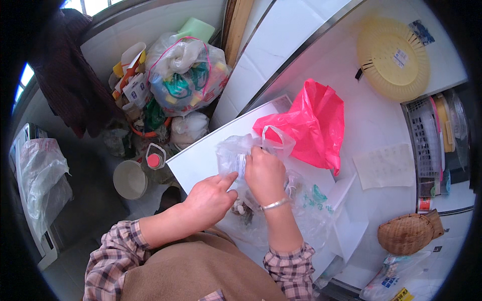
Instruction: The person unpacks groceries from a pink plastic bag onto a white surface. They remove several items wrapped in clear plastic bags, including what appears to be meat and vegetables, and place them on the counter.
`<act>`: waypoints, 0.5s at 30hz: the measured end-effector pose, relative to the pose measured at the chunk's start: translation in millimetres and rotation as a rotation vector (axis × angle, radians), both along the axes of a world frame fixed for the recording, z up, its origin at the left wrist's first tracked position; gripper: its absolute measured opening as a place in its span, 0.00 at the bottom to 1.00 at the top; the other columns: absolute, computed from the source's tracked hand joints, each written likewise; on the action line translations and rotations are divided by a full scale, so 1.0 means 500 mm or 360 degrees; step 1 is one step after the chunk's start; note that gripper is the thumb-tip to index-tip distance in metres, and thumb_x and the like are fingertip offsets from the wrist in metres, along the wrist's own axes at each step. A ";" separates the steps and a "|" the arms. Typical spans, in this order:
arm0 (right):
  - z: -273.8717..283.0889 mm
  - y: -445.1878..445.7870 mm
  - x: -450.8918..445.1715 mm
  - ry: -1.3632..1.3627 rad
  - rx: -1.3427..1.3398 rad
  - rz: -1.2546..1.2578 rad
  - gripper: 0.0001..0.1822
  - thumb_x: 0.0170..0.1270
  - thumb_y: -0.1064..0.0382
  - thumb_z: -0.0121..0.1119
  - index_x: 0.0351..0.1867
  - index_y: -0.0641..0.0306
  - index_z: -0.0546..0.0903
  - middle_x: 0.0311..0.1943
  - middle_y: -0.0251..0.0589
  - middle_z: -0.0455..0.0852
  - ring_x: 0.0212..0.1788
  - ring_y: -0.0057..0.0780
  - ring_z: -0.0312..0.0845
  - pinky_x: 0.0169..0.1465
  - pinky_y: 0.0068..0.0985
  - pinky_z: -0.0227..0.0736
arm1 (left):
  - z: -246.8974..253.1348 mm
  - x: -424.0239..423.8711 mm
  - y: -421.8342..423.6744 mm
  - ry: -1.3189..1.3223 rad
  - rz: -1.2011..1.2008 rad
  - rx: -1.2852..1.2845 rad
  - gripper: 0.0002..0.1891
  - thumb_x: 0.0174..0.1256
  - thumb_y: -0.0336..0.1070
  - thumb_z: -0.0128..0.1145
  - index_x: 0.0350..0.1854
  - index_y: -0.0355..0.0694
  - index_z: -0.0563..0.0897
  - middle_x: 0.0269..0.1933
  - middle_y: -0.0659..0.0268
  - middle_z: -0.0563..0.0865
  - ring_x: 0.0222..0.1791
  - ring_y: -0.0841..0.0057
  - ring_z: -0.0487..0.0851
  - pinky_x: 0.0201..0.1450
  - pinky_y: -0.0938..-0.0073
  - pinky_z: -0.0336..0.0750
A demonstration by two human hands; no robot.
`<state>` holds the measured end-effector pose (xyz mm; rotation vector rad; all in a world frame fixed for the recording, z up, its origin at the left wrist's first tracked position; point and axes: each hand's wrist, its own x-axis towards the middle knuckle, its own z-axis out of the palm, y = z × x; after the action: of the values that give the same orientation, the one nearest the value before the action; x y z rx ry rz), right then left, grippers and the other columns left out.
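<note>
My right hand [265,171] has its fingers closed around a clear plastic bag [229,150] over a white table [199,161]. The bag carries a white printed label [240,165]. My left hand [212,197] points its index finger at the label's lower edge; its other fingers are curled, and whether they pinch the plastic is hidden. Below both hands, a larger clear bag [301,225] with green print spreads over the table. Dark brown and whitish pieces [243,210], too unclear to name, show by it. A bright pink plastic bag [305,128] lies crumpled beyond my right hand.
Left of the table, a pale bucket [130,180] and a red-capped plastic jug [155,160] stand on the floor. Behind them is a bulging tied bag [184,82]. To the right are a yellow plastic basket [391,60], a paper sheet [384,167] and a wicker scoop [406,233].
</note>
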<state>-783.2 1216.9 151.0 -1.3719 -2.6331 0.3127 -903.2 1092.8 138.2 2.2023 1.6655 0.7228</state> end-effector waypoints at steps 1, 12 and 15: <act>-0.020 0.011 -0.002 -0.0023 0.0044 -0.0011 0.10 0.62 0.61 0.57 0.32 0.69 0.79 0.28 0.57 0.84 0.32 0.56 0.82 0.38 0.46 0.76 | 0.001 -0.001 0.000 0.0000 -0.0003 0.0001 0.07 0.49 0.31 0.57 0.29 0.35 0.82 0.58 0.46 0.79 0.48 0.59 0.82 0.50 0.64 0.79; 0.043 -0.047 0.105 0.0350 0.0017 0.0220 0.10 0.61 0.69 0.59 0.43 0.64 0.84 0.37 0.50 0.85 0.40 0.48 0.83 0.44 0.36 0.78 | -0.013 -0.018 -0.014 0.0024 0.0050 -0.0008 0.04 0.53 0.32 0.58 0.30 0.38 0.80 0.58 0.50 0.80 0.46 0.58 0.84 0.47 0.63 0.80; 0.084 -0.121 0.141 0.0671 0.0021 0.0367 0.11 0.58 0.71 0.60 0.43 0.65 0.83 0.40 0.49 0.84 0.41 0.48 0.82 0.45 0.37 0.78 | -0.016 -0.022 -0.014 -0.0021 0.0053 -0.0022 0.04 0.53 0.32 0.58 0.30 0.39 0.80 0.58 0.50 0.80 0.46 0.58 0.84 0.46 0.63 0.80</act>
<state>-712.5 1156.6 192.8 -0.8770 -2.4248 0.5447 -914.3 1086.0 130.0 2.1606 1.6994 0.7302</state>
